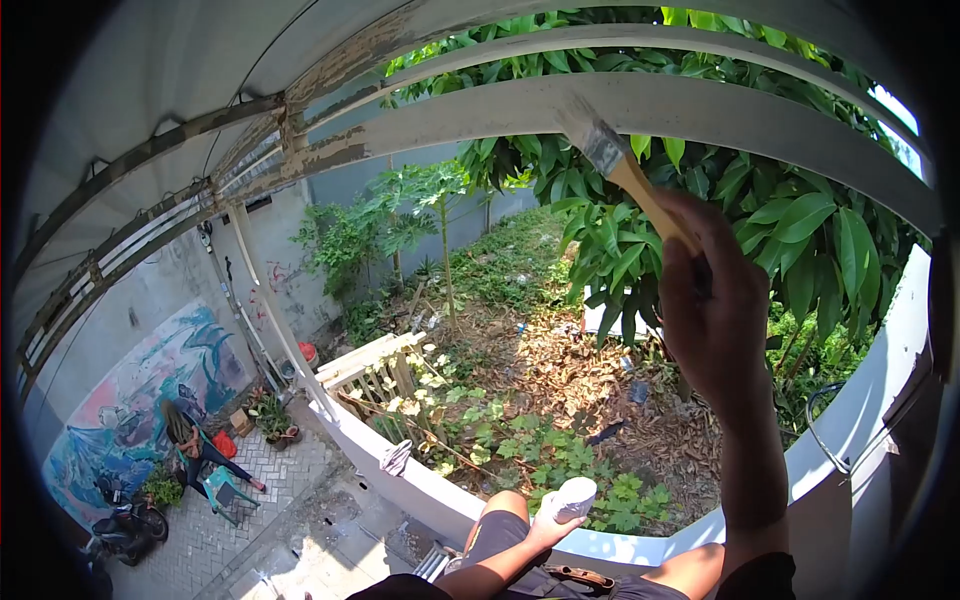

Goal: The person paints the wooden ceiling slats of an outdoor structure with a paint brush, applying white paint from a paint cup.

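Note:
My right hand (pixel 715 300) is raised and wrapped round the wooden handle of a flat paintbrush (pixel 640 190). The brush's bristles meet the face of a long grey beam (pixel 450 112) overhead. Further left, that beam has patchy brown, worn stretches. Low in the view, near my lap, my left hand (pixel 545 527) grips a white cup (pixel 574 496), which is tilted. What the cup contains cannot be seen.
Green leaves (pixel 800 215) hang just behind the beam and my right arm. A white wall top (pixel 440 497) curves beneath me, with part of a ladder (pixel 432 562) beside my leg. Far below are a seated person (pixel 190 440), a green stool (pixel 232 495) and a motorbike (pixel 130 530).

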`<state>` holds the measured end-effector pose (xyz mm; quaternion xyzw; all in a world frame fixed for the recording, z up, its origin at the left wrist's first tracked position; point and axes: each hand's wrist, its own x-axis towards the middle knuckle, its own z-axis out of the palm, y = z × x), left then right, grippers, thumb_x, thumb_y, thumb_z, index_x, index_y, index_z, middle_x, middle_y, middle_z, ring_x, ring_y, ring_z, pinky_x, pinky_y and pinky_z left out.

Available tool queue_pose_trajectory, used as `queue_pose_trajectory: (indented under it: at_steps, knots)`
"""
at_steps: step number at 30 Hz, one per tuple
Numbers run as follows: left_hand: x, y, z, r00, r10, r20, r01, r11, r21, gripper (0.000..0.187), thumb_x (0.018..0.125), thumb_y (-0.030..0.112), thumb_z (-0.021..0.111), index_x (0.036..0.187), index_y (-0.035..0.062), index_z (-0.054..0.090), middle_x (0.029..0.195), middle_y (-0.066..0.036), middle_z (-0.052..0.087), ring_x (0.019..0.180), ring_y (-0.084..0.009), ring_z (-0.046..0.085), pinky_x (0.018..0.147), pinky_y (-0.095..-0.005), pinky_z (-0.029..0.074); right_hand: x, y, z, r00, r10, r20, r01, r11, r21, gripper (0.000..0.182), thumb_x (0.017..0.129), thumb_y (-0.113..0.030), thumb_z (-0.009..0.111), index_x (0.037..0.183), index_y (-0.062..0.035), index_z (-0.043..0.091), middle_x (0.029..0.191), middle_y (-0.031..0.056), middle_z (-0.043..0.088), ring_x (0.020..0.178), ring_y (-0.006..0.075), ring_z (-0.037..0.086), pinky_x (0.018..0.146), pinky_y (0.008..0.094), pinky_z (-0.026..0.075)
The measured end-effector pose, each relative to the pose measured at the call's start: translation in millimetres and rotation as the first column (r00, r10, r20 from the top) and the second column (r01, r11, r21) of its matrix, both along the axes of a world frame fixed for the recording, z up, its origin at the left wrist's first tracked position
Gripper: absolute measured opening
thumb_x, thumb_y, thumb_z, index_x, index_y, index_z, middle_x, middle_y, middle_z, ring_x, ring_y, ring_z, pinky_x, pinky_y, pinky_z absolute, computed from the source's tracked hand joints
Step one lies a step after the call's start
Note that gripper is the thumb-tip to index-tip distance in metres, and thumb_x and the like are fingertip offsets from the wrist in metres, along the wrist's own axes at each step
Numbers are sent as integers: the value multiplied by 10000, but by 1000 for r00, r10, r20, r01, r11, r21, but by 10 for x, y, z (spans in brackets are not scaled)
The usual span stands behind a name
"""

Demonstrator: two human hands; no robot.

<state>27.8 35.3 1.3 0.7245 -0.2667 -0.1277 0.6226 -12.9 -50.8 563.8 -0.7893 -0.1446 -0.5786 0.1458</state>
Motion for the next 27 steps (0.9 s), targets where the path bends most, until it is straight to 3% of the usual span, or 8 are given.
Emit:
queue_pose_trajectory:
  at_steps: [3, 5, 8, 14, 18, 22, 24, 27]
  knots:
    - [9, -6, 41, 999, 31, -14, -31, 1000, -5, 885, 763, 399, 918, 1394, -7, 449, 1271, -208, 645, 1218, -297, 643, 1030, -414, 515, 273, 152, 681, 997, -79, -17, 77, 993, -95, 350, 960, -38, 609, 1307, -86, 612, 651, 104, 662, 565, 212, 676, 540, 344, 522]
    - [13, 0, 61, 999, 38, -16, -38, 999, -13, 904, 747, 424, 927, 1386, -5, 456, 1273, -212, 646, 1221, -301, 641, 1032, -418, 512, 531, 155, 933, 956, -205, 209, 266, 907, -327, 327, 953, -103, 626, 1279, -129, 639, 639, 112, 656, 571, 266, 674, 562, 410, 547]
    - [30, -23, 37, 999, 42, -5, -42, 998, -45, 912, 742, 439, 927, 1383, -7, 457, 1273, -217, 646, 1225, -307, 638, 1031, -420, 510, 739, 167, 1096, 911, -303, 280, 402, 803, -439, 326, 936, -142, 643, 1261, -157, 662, 661, 124, 670, 577, 305, 672, 590, 457, 557]
    - [56, -33, -39, 999, 45, 0, -45, 998, -51, 921, 740, 460, 920, 1381, -5, 449, 1260, -220, 649, 1211, -317, 643, 1019, -416, 512, 468, 283, 1171, 943, -297, 152, 333, 873, -357, 307, 910, -143, 660, 1214, -141, 702, 704, 128, 699, 621, 294, 695, 636, 452, 581]
    - [23, -13, -2, 998, 47, -29, -49, 997, -55, 906, 746, 454, 916, 1376, -2, 450, 1258, -220, 652, 1198, -314, 651, 1014, -417, 516, 639, 233, 1197, 907, -313, 281, 410, 803, -433, 270, 894, -146, 663, 1152, -100, 730, 733, 129, 709, 661, 295, 705, 673, 435, 585]
    - [20, 10, 59, 998, 53, -33, -55, 997, -46, 914, 739, 454, 920, 1378, 1, 448, 1251, -217, 655, 1198, -315, 652, 1012, -416, 518, 546, 324, 1207, 923, -329, 201, 384, 827, -410, 264, 891, -149, 658, 1136, -92, 737, 772, 134, 724, 706, 302, 717, 697, 443, 589]
    - [10, 28, 99, 996, 42, -73, -46, 997, -60, 921, 736, 461, 921, 1381, 6, 447, 1252, -219, 656, 1201, -319, 652, 1013, -418, 517, 676, 229, 1215, 891, -287, 352, 429, 788, -442, 286, 948, -134, 635, 1225, -105, 702, 632, 140, 614, 516, 214, 595, 558, 383, 489]
    - [30, 13, 99, 997, 51, -52, -52, 999, -11, 933, 739, 473, 918, 1390, 9, 437, 1260, -220, 655, 1204, -312, 652, 1013, -420, 518, 598, 253, 1204, 874, -329, 356, 472, 746, -469, 300, 943, -148, 637, 1233, -101, 701, 638, 135, 619, 526, 214, 598, 573, 379, 498]
